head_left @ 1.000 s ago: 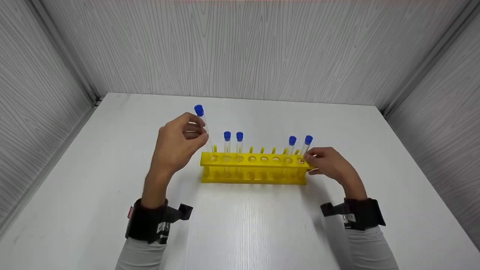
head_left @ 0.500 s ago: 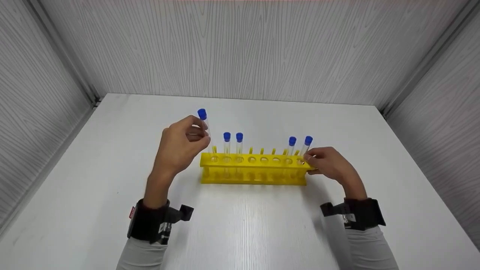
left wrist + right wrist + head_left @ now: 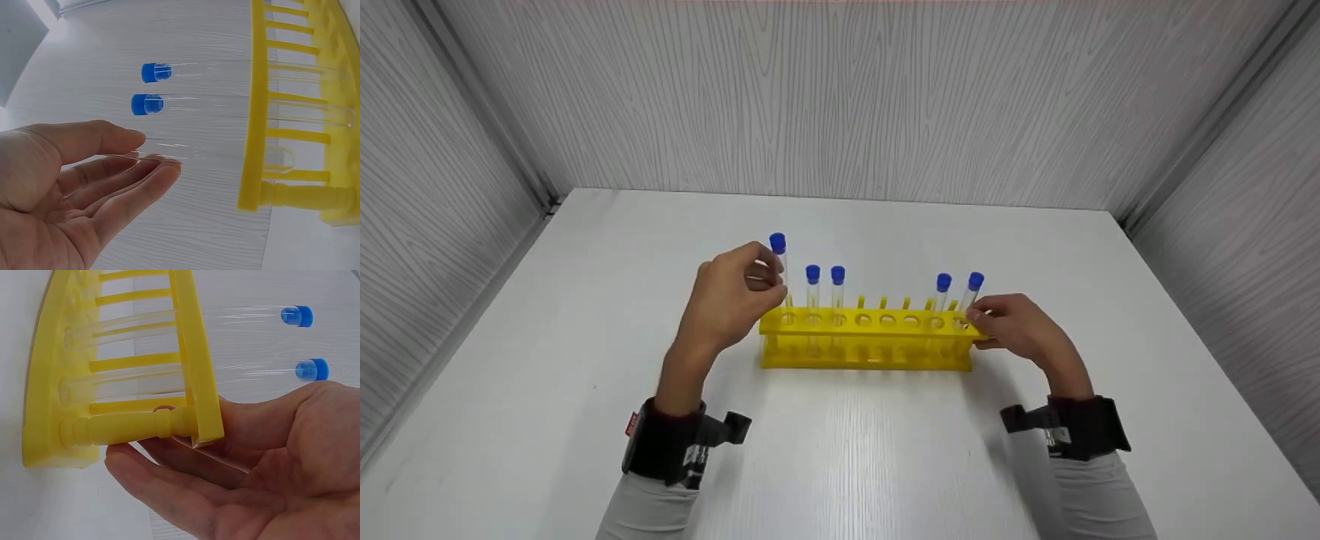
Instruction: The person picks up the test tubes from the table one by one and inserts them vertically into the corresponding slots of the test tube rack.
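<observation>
In the head view, my left hand (image 3: 729, 298) pinches a clear test tube with a blue cap (image 3: 778, 243). Its rounded bottom (image 3: 286, 159) has passed through the end hole of the yellow test tube rack (image 3: 866, 360) and hangs above the base, as the left wrist view shows. At the rack's other end, my right hand (image 3: 1018, 327) grips the top plate beside the end post (image 3: 126, 427). Two capped tubes (image 3: 214, 106) stand next to the held one. Another two tubes (image 3: 247, 374) sit near my right hand, leaning slightly right in the head view.
The rack stands on a white table (image 3: 855, 450). Several holes in its middle (image 3: 888, 320) hold no tube. A grey wood-grain wall (image 3: 840, 97) rises behind the table, with more panels at both sides.
My left hand has moved right and down, lowering the tube into the rack's left end hole and bringing it more upright. My right hand has stayed on the rack's end.
</observation>
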The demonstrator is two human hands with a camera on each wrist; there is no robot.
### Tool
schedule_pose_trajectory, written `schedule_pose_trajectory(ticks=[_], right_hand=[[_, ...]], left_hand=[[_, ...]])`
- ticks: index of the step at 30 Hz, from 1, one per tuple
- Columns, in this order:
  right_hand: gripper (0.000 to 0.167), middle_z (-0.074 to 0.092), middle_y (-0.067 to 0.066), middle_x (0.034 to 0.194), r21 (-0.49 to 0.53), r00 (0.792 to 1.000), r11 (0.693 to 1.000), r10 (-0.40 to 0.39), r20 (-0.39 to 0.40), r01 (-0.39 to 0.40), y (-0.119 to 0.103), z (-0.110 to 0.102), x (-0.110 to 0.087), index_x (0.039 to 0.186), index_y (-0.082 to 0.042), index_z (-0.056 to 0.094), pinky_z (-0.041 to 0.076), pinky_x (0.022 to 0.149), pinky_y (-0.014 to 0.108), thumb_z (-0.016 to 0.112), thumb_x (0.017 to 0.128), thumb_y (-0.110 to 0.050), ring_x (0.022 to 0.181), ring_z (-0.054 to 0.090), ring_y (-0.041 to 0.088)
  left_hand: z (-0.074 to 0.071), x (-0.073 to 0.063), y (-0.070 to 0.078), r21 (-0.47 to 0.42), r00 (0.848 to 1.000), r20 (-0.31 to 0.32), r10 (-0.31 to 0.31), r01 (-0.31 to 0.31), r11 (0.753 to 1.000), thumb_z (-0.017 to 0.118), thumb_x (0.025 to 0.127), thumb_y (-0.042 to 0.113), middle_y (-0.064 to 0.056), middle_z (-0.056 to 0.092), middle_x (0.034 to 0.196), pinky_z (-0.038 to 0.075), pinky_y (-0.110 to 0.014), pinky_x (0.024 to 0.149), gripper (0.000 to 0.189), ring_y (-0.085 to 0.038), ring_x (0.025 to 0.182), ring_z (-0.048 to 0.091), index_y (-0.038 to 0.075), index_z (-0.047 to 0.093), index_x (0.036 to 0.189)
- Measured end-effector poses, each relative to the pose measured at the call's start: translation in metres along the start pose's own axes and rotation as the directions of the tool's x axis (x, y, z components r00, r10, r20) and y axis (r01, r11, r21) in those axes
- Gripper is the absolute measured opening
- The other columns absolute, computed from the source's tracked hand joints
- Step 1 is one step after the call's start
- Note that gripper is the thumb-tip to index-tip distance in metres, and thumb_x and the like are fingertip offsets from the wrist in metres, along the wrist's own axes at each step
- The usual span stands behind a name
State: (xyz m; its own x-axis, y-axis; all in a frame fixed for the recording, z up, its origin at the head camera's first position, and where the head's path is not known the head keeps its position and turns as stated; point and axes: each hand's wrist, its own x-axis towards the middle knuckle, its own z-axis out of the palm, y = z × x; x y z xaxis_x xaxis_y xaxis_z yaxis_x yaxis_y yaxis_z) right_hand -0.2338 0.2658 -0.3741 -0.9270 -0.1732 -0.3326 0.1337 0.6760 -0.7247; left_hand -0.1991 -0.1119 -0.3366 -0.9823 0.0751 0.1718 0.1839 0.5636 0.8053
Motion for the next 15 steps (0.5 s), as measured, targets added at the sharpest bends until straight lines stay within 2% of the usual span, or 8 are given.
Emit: schedule_pose_trajectory(ticks=[15], right_hand=[[0.04, 0.053, 0.026, 0.138, 0.013, 1.0, 1.0, -0.006, -0.002, 0.006, 0.0005, 0.0, -0.0002, 0.137, 0.003, 0.056, 0.055, 0.1, 0.042, 0.048, 0.108, -0.024, 0.124, 0.06, 0.037]], left_hand=[[0.0037, 0.004, -0.0052, 0.073, 0.996, 0.083, -0.043, 0.037, 0.997, 0.07, 0.089, 0.009, -0.013, 0.071, 0.105, 0.06, -0.04, 0.089, 0.018, -0.028, 0.102, 0.072, 0.003, 0.065, 0.106]])
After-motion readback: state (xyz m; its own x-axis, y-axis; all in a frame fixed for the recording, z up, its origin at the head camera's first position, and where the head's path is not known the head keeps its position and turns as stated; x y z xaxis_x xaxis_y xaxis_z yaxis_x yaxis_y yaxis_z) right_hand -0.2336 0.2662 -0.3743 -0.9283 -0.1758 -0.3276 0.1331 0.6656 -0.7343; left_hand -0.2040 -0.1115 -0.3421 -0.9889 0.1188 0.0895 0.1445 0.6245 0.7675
